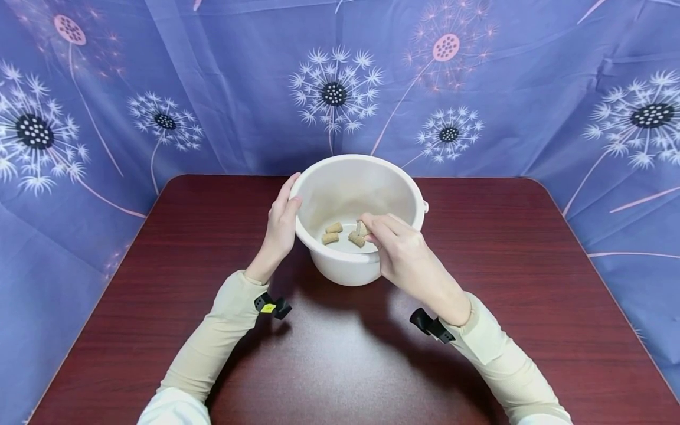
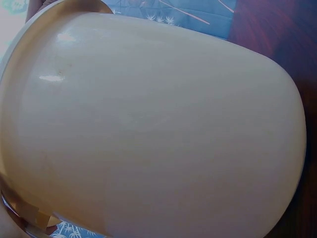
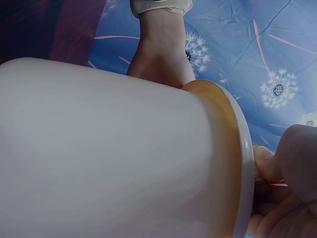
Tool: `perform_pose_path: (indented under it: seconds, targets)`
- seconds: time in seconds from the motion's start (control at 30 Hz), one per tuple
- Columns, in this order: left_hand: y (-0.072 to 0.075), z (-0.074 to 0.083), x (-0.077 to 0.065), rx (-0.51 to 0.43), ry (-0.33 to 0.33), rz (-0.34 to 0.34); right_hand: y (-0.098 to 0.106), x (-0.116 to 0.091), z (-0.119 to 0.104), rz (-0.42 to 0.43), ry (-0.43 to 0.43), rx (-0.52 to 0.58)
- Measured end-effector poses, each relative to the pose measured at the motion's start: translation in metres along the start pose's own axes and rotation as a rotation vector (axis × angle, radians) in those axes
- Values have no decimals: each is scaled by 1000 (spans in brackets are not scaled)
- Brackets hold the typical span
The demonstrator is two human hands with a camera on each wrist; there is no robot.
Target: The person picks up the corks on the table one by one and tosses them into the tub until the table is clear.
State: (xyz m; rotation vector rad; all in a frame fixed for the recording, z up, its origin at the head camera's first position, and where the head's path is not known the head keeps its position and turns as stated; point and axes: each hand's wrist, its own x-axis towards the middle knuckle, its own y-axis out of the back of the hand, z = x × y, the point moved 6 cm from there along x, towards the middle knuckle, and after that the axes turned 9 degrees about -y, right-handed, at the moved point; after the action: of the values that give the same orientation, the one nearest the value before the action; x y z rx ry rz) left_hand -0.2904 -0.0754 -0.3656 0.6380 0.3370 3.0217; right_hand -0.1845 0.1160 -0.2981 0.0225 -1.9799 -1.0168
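A white plastic bucket (image 1: 342, 271) stands on the table, its open top tilted toward the head camera. At the bucket's left side, my left hand (image 1: 281, 227) holds the rim, with the thumb by the edge and the fingers along the outside. My right hand (image 1: 406, 254) reaches over the near right rim and pinches a tan cork (image 1: 363, 228) between thumb and fingers. Just below that one lies another cork (image 1: 356, 239) on the bucket's floor. Two more corks (image 1: 330, 238) lie side by side to the left. The bucket's wall (image 2: 158, 124) fills most of the left wrist view.
The dark red wooden table (image 1: 520, 248) extends to both sides of the bucket. Behind it and along the sides hangs a blue cloth (image 1: 239, 88) with a dandelion print. A small handle lug (image 1: 425, 206) juts from the bucket's right rim.
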Motion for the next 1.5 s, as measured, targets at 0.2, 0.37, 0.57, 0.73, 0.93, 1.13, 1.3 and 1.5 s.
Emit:
perform_pose_path:
  seconds: [0.2, 0.37, 0.57, 0.73, 0.93, 1.13, 1.3, 1.5]
  targets:
    - [0, 0, -1, -1, 8, 3, -1, -1, 2, 8, 0, -11]
    - [-1, 0, -1, -4, 9, 3, 1, 1, 4, 27, -21, -3]
    - [0, 0, -1, 3, 6, 2, 5, 3, 4, 57, -39, 12]
    - [0, 1, -1, 4, -3, 3, 4, 3, 5, 52, -47, 9]
    - [0, 2, -2, -4, -8, -1, 4, 4, 6, 43, -54, 4]
    - [0, 3, -1, -7, -6, 0, 4, 4, 8, 35, -75, -17]
    - [0, 3, -2, -1, -7, 1, 3, 3, 9, 46, -91, -32]
    - [0, 1, -2, -8, -11, 1, 4, 5, 10, 70, -113, -33]
